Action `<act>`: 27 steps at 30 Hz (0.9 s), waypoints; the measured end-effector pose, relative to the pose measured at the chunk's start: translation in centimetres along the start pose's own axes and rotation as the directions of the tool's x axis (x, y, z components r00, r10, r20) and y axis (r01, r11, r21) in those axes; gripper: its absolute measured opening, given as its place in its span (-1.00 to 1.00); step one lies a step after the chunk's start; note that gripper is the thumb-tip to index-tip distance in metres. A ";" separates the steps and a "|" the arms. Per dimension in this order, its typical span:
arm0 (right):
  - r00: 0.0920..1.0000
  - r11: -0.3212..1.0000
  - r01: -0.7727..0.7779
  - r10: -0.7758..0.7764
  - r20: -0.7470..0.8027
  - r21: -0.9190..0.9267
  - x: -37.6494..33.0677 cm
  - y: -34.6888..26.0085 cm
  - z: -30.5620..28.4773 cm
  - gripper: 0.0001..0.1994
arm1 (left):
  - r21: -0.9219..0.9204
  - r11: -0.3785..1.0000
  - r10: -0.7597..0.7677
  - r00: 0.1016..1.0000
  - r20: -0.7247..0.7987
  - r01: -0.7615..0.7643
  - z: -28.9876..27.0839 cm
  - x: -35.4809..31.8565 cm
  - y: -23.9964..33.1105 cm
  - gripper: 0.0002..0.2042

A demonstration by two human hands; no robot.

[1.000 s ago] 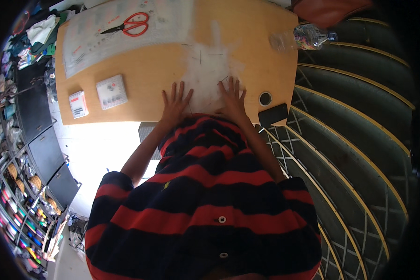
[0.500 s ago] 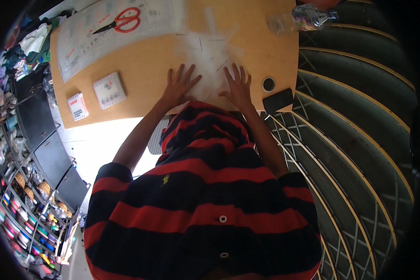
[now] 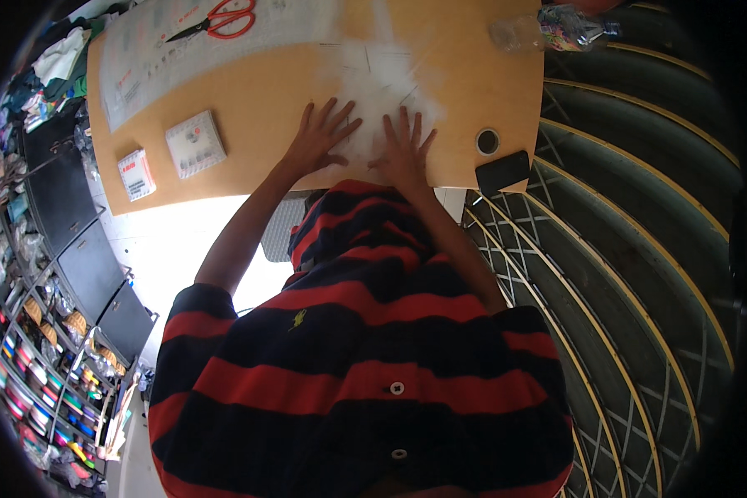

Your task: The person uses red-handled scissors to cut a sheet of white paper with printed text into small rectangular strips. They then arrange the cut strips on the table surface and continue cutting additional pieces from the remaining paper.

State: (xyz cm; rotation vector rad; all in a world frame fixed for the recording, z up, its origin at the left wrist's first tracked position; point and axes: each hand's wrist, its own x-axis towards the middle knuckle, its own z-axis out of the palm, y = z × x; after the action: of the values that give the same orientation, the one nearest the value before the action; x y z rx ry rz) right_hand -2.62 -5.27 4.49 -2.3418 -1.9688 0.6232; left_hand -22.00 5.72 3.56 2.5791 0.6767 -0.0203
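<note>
My left hand (image 3: pixel 324 137) lies on the wooden table with its fingers spread, palm down, at the left side of a whitish, see-through patch of thin film (image 3: pixel 382 79). Opposite it, my right hand (image 3: pixel 405 152) rests flat on the patch's near right part, fingers apart. Neither hand grips anything. Several thin dark lines show on the film, and its near edge is hard to make out between my hands.
Red-handled scissors (image 3: pixel 231 23) lie on printed translucent sheets (image 3: pixel 141 70). A square printed packet (image 3: pixel 196 145) and a smaller one (image 3: pixel 137 174) sit at left. On the right are a dark-centred ring (image 3: pixel 487 142), a black phone (image 3: pixel 502 173) and a plastic bottle (image 3: pixel 566 29).
My right hand has slid left over the film, and both hands are now closer together. The whole table has shifted slightly in the view.
</note>
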 end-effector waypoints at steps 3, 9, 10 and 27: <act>0.993 0.993 0.092 -0.086 -0.075 0.080 -0.2 1.8 0.4 0.06 | -0.062 0.998 -0.011 1.000 -0.024 0.009 0.2 0.6 0.2 -0.02; 0.993 0.995 0.097 -0.094 0.073 -0.036 -0.2 1.1 -1.1 -0.03 | -0.064 0.998 -0.026 0.999 0.038 0.029 -2.0 2.0 0.0 -0.21; 0.991 0.994 0.110 -0.109 0.081 0.002 -0.1 1.2 -1.2 -0.07 | -0.104 0.994 -0.021 0.999 0.029 0.024 -2.1 2.1 -0.4 -0.25; 0.993 0.973 0.116 -0.113 -0.028 0.198 12.9 4.9 -1.0 -0.31 | -0.050 0.947 -0.316 0.892 -0.322 0.317 -1.3 6.5 -1.0 -0.51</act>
State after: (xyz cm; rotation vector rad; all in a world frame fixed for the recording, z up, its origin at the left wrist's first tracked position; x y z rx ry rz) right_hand 3.92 6.24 0.39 -2.0950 -1.9186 0.7521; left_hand -16.92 10.10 3.43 2.4689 1.2166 0.3084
